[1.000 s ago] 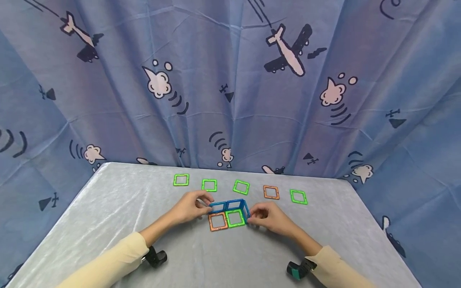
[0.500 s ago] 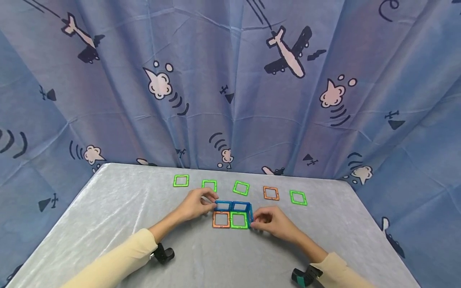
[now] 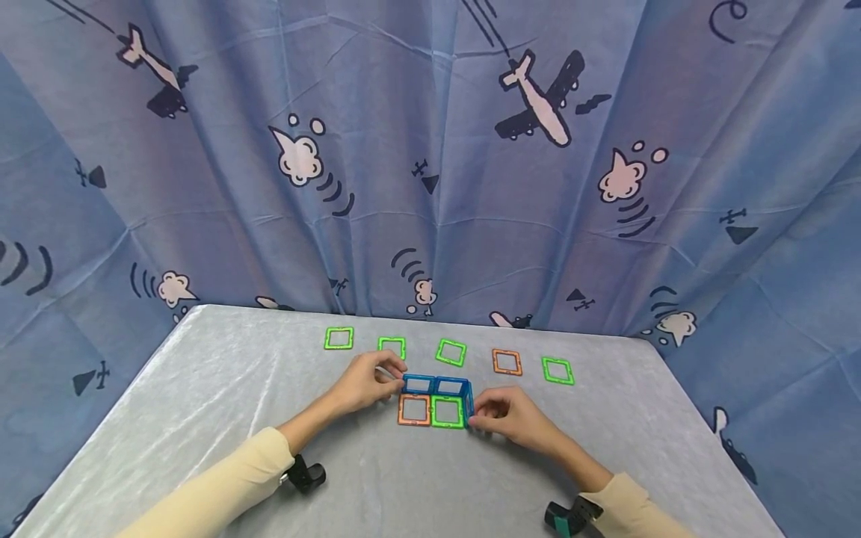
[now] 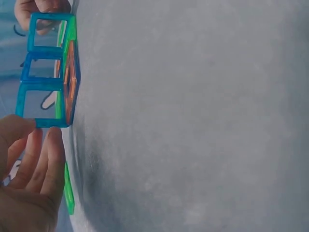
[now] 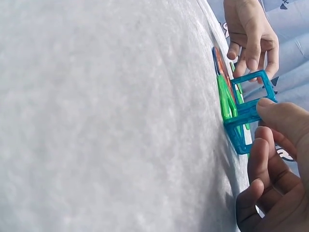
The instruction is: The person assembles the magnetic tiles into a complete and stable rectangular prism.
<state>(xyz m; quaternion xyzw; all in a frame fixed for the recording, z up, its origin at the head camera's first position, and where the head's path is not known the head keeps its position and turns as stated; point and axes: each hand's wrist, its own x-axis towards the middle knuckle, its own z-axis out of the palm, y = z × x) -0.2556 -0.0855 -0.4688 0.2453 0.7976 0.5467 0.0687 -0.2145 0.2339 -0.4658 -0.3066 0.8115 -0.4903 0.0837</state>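
Three blue square magnetic tiles stand upright along two sides of a flat pair, an orange tile (image 3: 414,424) and a green tile (image 3: 447,427). Two of the blue ones form the back wall; the third forms the right side. My left hand (image 3: 363,382) pinches the outer edge of the left back blue tile (image 4: 50,123), thumb at its upper corner. On the other side, my right hand (image 3: 514,418) holds the right-side blue tile (image 5: 241,145) between thumb and fingers. The fingertips behind that tile are partly hidden.
Behind the joined tiles lies a row of loose squares: several green ones, such as the leftmost green tile (image 3: 339,347), and one orange tile (image 3: 507,372). A grey cloth covers the table (image 3: 269,359). The patterned blue curtain (image 3: 377,187) hangs at its back edge.
Both hands have shifted slightly right with the joined tiles, which have turned from slanted to square with the view. Over the last half second they barely move.
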